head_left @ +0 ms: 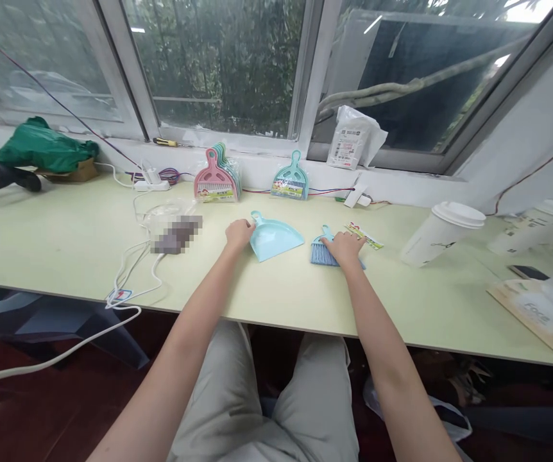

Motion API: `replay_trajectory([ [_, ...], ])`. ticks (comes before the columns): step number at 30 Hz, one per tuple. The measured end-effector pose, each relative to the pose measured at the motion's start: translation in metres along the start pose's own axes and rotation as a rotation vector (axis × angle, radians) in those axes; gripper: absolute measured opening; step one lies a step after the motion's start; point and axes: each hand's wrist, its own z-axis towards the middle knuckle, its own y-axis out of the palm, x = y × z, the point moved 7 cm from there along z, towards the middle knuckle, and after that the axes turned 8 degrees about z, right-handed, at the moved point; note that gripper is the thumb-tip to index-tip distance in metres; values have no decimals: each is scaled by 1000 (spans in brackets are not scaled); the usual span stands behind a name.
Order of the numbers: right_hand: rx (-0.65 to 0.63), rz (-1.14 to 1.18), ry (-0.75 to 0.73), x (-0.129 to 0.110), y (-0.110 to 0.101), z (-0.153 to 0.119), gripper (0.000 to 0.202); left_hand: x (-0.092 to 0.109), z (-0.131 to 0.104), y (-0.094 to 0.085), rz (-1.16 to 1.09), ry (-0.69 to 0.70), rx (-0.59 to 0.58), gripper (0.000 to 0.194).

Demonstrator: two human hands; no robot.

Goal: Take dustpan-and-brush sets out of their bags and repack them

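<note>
A light blue dustpan lies on the table with its handle pointing away from me. My left hand has its fingers closed at the dustpan's left edge, beside the handle. To the right lies a small hand brush with blue bristles. My right hand reaches over the brush, thumb on its left part and fingers on the far right side, hiding part of it. Just beyond those fingers is a printed label card.
Packed dustpan sets stand against the wall: a pink-fronted stack and a teal one. White cables and a blurred-out item lie left. A white lidded cup and a tissue pack are right.
</note>
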Motion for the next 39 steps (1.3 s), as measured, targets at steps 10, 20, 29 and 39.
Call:
replay_trajectory([
  [10,-171,84,-47,-5,-3,-1,35,24,-12,11,29,123,4,25],
  [20,-127,336,-366,-60,-20,-29,15,110,-69,18,-372,856,-163,33],
  [29,-225,448,-471,-69,-14,-35,16,109,-82,3,102,1088,263,32],
  [39,-278,553,-530,-81,2,-30,9,122,-94,30,229,1120,95,30],
])
